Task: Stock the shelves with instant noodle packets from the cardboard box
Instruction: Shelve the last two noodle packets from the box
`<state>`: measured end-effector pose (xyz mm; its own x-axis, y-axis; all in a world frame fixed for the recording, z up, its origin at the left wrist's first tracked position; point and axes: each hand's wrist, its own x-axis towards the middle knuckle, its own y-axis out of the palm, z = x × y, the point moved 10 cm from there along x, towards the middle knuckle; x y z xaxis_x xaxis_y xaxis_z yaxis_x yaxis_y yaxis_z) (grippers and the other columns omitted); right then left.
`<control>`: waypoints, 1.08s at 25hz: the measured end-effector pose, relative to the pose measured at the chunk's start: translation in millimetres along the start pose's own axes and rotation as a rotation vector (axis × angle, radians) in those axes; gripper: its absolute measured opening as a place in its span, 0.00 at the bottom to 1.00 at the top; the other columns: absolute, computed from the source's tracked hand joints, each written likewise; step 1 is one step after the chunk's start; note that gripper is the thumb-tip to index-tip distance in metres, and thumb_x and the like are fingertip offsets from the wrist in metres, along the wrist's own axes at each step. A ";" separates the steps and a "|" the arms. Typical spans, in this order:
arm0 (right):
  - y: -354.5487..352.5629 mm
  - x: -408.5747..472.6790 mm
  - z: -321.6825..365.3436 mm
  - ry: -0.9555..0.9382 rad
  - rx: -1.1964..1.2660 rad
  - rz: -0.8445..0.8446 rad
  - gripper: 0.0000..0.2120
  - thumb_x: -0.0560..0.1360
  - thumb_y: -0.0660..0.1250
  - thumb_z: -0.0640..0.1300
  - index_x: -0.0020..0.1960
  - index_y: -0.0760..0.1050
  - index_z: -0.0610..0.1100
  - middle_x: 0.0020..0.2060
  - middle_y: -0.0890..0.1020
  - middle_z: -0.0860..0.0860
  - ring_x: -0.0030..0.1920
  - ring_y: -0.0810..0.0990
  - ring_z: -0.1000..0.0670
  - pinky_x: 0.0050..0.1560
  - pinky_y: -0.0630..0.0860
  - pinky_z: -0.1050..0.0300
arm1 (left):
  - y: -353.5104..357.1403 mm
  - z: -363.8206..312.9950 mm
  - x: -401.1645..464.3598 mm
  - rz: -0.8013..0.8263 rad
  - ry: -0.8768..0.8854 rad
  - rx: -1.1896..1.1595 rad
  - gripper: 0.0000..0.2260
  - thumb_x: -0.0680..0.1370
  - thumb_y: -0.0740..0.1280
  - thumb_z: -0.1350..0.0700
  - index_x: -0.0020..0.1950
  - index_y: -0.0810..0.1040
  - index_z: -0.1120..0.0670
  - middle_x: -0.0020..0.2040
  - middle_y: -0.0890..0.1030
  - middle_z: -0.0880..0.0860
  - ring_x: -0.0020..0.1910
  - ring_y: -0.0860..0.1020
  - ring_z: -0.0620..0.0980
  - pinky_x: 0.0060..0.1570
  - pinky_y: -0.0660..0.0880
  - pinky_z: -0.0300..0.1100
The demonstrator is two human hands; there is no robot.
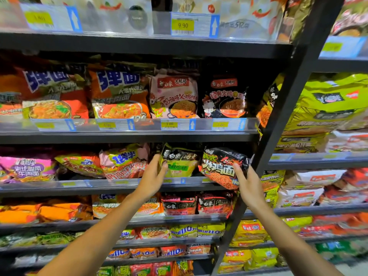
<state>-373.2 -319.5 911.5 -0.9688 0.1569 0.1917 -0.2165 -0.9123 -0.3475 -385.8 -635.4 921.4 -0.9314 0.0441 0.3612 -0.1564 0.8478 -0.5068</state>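
Observation:
Both my arms reach up to the third shelf (127,187) from the top. My left hand (154,176) grips the left edge of a yellow-green and black noodle packet (180,161) that stands on that shelf, thumb on its front. My right hand (247,181) holds the right side of a black and red noodle packet (221,166), fingers behind it and thumb across its face. That packet tilts forward over the shelf's front rail. The cardboard box is out of view.
Noodle packets fill every shelf: orange ones (119,92) above, pink and purple ones (27,166) to the left, red-black ones (179,206) below. A dark upright post (278,120) divides this bay from the right bay with lime-green multipacks (328,104). Price tags (182,25) line the rails.

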 end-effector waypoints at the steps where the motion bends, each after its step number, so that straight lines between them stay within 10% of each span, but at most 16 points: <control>1: -0.5 0.8 -2.8 0.003 -0.002 -0.021 0.35 0.78 0.58 0.66 0.78 0.62 0.47 0.73 0.72 0.53 0.74 0.67 0.52 0.75 0.65 0.49 | 0.3 -0.8 2.0 -0.034 0.054 0.108 0.06 0.83 0.59 0.54 0.51 0.67 0.56 0.43 0.69 0.53 0.40 0.69 0.52 0.41 0.69 0.50; 9: 19.5 28.4 24.1 -0.034 0.038 0.034 0.33 0.79 0.58 0.67 0.77 0.64 0.48 0.70 0.73 0.55 0.70 0.70 0.56 0.72 0.66 0.53 | 0.0 -0.2 20.1 -0.093 0.049 0.620 0.15 0.76 0.68 0.64 0.60 0.68 0.61 0.47 0.70 0.58 0.43 0.71 0.58 0.36 0.68 0.46; 12: 24.2 51.2 34.5 -0.040 -0.072 0.068 0.14 0.83 0.60 0.51 0.48 0.70 0.40 0.41 0.73 0.50 0.42 0.72 0.53 0.45 0.68 0.55 | 2.5 -0.1 14.8 -0.103 0.100 0.748 0.21 0.71 0.70 0.68 0.62 0.71 0.60 0.53 0.72 0.61 0.51 0.70 0.60 0.45 0.73 0.53; 15: 37.2 72.7 17.4 0.034 -0.177 0.105 0.20 0.82 0.62 0.44 0.35 0.60 0.43 0.29 0.62 0.48 0.29 0.62 0.50 0.34 0.59 0.52 | -0.4 -8.2 8.6 -0.140 0.159 0.848 0.24 0.67 0.73 0.68 0.62 0.72 0.58 0.57 0.72 0.60 0.53 0.67 0.58 0.51 0.74 0.53; 21: 39.6 86.5 -14.1 0.067 -0.482 -0.073 0.14 0.78 0.68 0.45 0.41 0.69 0.36 0.43 0.77 0.40 0.40 0.76 0.40 0.41 0.74 0.52 | 21.1 -17.8 -2.1 -0.031 0.261 0.857 0.24 0.73 0.70 0.57 0.69 0.72 0.52 0.60 0.71 0.56 0.60 0.67 0.61 0.63 0.68 0.57; 27: 55.5 49.8 34.1 -0.357 -0.786 -0.142 0.13 0.75 0.73 0.41 0.56 0.76 0.38 0.50 0.76 0.40 0.57 0.72 0.38 0.49 0.77 0.45 | 33.1 -2.3 -15.9 0.035 0.127 0.931 0.24 0.80 0.53 0.40 0.73 0.69 0.48 0.71 0.68 0.59 0.72 0.61 0.69 0.72 0.56 0.65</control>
<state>-429.4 -375.2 933.1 -0.8592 0.0016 0.5117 -0.4804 -0.3470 -0.8055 -375.5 -606.8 900.7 -0.9064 0.1655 0.3886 -0.3797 0.0835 -0.9213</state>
